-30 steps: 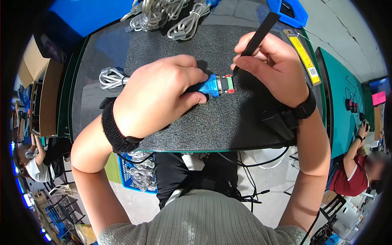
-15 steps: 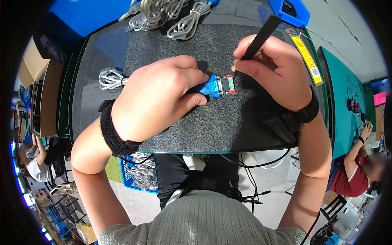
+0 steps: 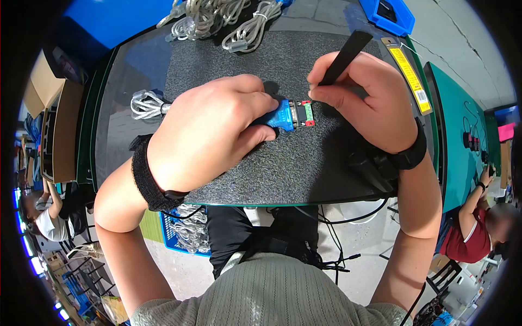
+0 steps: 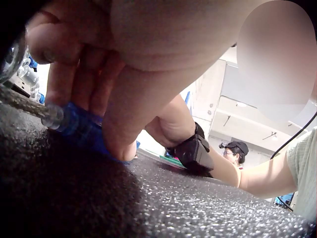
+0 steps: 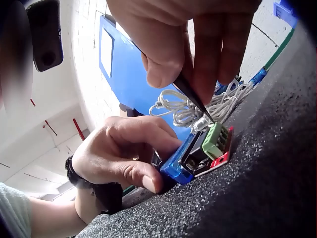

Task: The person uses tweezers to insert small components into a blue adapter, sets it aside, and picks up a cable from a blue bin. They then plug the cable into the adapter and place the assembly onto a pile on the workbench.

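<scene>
So right now I'm mid-way through the fiddly bit: my left hand [image 3: 209,127] has its grip wrapped around the blue connector shell [image 3: 281,116], fingers and thumb curled on it and pinning it flat on the dark foam mat [image 3: 293,163] in the middle of the surface [image 3: 117,136]. The little breakout board with the green terminal block [image 5: 216,141] is plugged into the front of it and sticks out to the right. My right hand [image 3: 364,98] is pinched tight on a thin black tool [image 3: 342,54], held like a pen, and from the right wrist view the tip is sitting right at the top of the green block, either touching or just shy of it, can't quite tell. I'd say this is the step where the terminals get poked or set, and it looks in progress rather than done. Next move, as I read it, calls for small, steady pressure straight down at the tip while the left keeps the shell from sliding or tipping. If the shell shifts, the point probably skids off. The gray cable bundles [image 3: 217,22] are piled at the far edge, one more coil [image 3: 147,103] lies left of my hand.
</scene>
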Available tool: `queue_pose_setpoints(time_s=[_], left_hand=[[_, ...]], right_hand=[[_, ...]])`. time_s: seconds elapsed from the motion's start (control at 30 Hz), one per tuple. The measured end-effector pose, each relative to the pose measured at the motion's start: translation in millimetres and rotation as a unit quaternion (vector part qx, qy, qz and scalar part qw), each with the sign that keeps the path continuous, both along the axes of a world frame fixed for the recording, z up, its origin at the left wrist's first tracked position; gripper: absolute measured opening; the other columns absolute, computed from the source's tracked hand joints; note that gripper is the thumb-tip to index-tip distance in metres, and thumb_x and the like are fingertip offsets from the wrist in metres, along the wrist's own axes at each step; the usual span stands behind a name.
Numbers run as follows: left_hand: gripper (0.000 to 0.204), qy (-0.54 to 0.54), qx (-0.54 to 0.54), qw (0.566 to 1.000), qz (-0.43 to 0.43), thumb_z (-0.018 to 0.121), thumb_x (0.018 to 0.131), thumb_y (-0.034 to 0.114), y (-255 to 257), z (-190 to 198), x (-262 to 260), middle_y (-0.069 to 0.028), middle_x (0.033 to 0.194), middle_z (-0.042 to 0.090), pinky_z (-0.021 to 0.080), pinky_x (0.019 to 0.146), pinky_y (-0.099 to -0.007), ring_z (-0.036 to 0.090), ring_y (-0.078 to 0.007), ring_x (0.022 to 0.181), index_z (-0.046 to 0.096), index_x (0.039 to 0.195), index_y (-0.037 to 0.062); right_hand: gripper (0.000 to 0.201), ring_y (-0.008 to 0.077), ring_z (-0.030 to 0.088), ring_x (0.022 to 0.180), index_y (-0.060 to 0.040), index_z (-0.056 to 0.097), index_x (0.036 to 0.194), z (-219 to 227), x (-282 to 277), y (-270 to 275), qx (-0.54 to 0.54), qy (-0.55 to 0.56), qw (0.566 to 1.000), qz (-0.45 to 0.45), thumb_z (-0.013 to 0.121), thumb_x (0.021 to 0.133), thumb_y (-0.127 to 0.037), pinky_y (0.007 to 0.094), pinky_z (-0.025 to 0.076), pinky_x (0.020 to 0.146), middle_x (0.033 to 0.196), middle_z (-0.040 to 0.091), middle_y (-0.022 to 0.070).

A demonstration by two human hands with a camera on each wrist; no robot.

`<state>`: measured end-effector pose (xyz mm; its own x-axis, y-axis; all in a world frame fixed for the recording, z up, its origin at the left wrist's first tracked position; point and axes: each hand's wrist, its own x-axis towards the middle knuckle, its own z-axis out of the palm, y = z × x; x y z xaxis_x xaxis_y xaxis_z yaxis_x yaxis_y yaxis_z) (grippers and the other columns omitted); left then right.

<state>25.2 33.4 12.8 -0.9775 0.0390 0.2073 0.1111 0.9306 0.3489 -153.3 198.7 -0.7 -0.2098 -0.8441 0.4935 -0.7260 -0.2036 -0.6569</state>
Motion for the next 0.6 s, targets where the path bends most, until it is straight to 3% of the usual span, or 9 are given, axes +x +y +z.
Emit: queue_pose_setpoints(time_s=[0.13, 0.2, 0.6], left_hand=[[0.034, -0.002, 0.004, 1.0, -0.005, 0.078, 0.076, 0.017, -0.9, -0.2, -0.6, -0.0136, 0.095, 0.063, 0.051, 0.073, -0.0412, 0.063, -0.0364, 0.086, 0.067, 0.104, 0.0014], [0.034, -0.001, 0.004, 1.0, -0.008, 0.078, 0.076, 0.017, -1.2, -0.8, -1.1, -0.0139, 0.095, 0.062, 0.051, 0.073, -0.0415, 0.063, -0.0365, 0.086, 0.067, 0.104, 0.0012], [0.036, -0.003, -0.006, 1.0, -0.025, 0.078, 0.075, 0.017, -3.3, -0.7, -2.9, -0.0161, 0.098, 0.063, 0.051, 0.075, -0.0425, 0.063, -0.0385, 0.088, 0.067, 0.105, -0.0001]], right_hand=[[0.018, 0.0219, 0.064, 0.073, -0.0051, 0.068, 0.097, 0.6, -1.2, -0.5, -0.01, 0.032, 0.999, 0.006, 0.074, 0.08, -0.005, 0.0295, 0.05, 0.067, 0.084, 0.065, 0.0091], [0.013, 0.0138, 0.066, 0.076, 0.0, 0.067, 0.095, 2.4, -1.8, 0.8, 0.01, 0.046, 0.999, 0.017, 0.073, 0.084, -0.002, 0.0259, 0.053, 0.069, 0.089, 0.067, 0.0055], [0.012, 0.0145, 0.065, 0.075, -0.0017, 0.066, 0.094, 2.3, -2.0, -0.3, 0.001, 0.052, 0.998, 0.032, 0.073, 0.084, -0.003, 0.026, 0.051, 0.067, 0.087, 0.067, 0.0051]])
